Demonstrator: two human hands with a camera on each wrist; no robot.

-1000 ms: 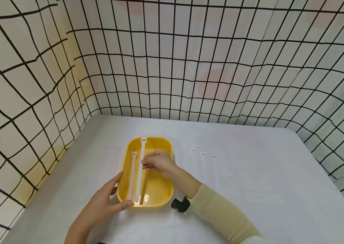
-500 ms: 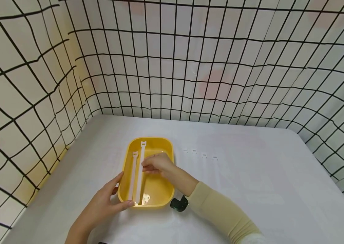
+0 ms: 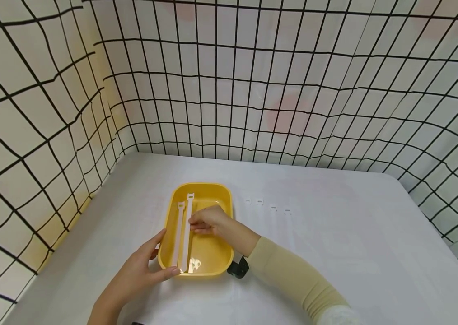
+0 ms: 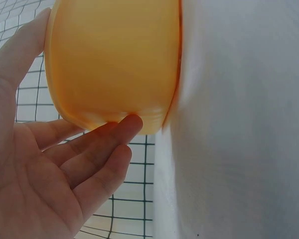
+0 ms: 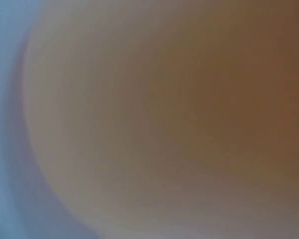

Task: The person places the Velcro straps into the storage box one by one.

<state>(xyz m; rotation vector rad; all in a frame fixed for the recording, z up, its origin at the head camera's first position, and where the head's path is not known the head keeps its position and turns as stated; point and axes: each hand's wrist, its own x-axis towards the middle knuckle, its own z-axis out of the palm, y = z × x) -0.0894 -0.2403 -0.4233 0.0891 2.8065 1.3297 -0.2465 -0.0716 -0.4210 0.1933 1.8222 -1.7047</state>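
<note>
In the head view, a yellow tray [image 3: 208,266] stands on the table. My left hand [image 3: 141,266] holds its near left corner, thumb on the front rim and fingers along the side. In the left wrist view, fingertips [image 4: 133,122] touch the tray's outer wall [image 4: 114,59]. Inside the tray a white strap-like cable tie with a slotted head [image 3: 178,234] lies lengthwise at the left. Beside it my right hand [image 3: 208,217] pinches a second, longer cable tie [image 3: 187,243] near its middle, within the tray. The right wrist view is a blur.
Several more white cable ties, their slotted heads [image 3: 273,207] faintly visible, lie in a row on the white table [image 3: 355,253] right of the tray. A black wrist camera [image 3: 239,267] sits at my right wrist. Black wire grid [image 3: 229,90] encloses the back and sides.
The pinched cable tie has slid toward me and lower into the tray, its head dropping below the far rim. My right hand moved slightly with it; the left hand kept its hold.
</note>
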